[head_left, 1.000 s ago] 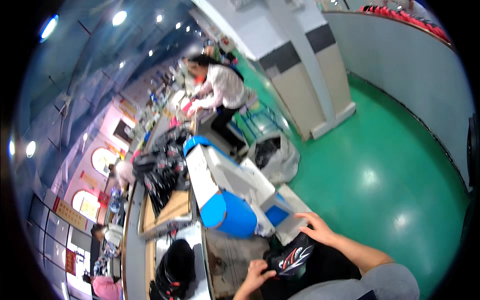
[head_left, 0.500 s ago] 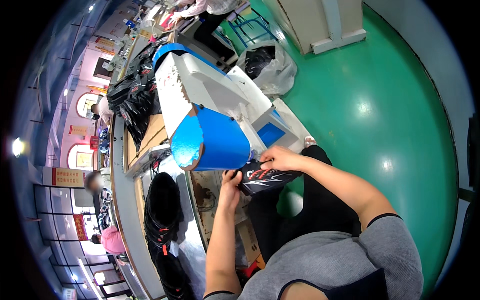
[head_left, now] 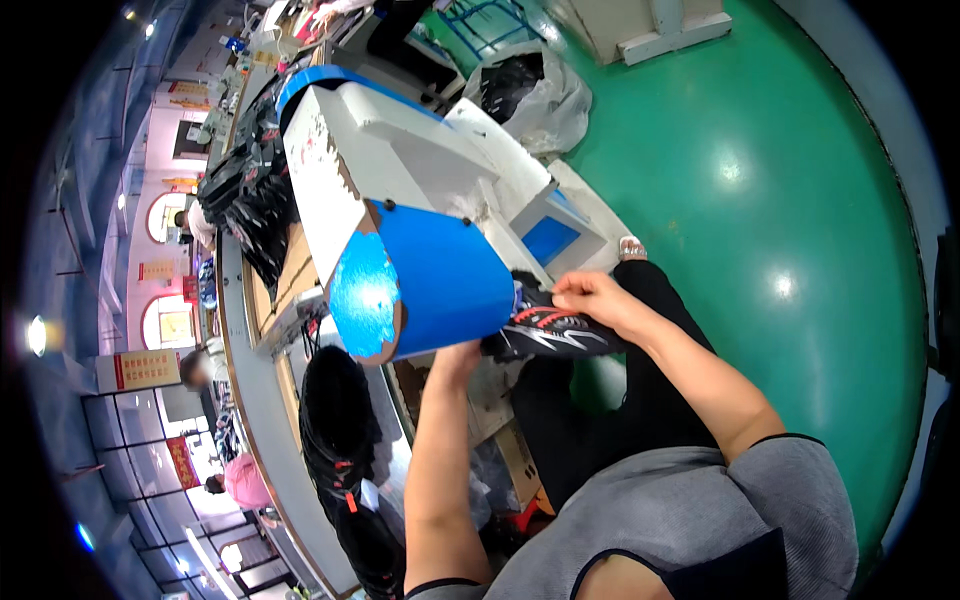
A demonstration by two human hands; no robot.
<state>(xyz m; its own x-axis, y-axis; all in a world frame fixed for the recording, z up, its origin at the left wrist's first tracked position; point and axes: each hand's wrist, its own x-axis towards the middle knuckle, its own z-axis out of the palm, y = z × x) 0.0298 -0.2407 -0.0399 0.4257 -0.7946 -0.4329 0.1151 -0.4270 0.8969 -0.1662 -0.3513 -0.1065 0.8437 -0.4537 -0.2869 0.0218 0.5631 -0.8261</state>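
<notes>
A black shoe upper with red stripes and white zigzag lines lies under the front end of a blue and white machine. My right hand pinches its upper edge, fingers closed, to the right of the machine head. On the other side my left hand reaches in beneath the blue cover, beside the shoe upper's left end. The cover hides its fingers, so their grip does not show. Also out of sight is the spot where the machine meets the upper.
Black shoe uppers lie on the bench to the left. More black pieces are heaped behind the machine. A translucent bag with black items stands on the green floor. Other people sit along the benches at far left.
The shoe upper has shifted right and my right hand has moved with it. My left hand has slid further under the blue cover; its fingers showed before. The whole view has tilted a little.
</notes>
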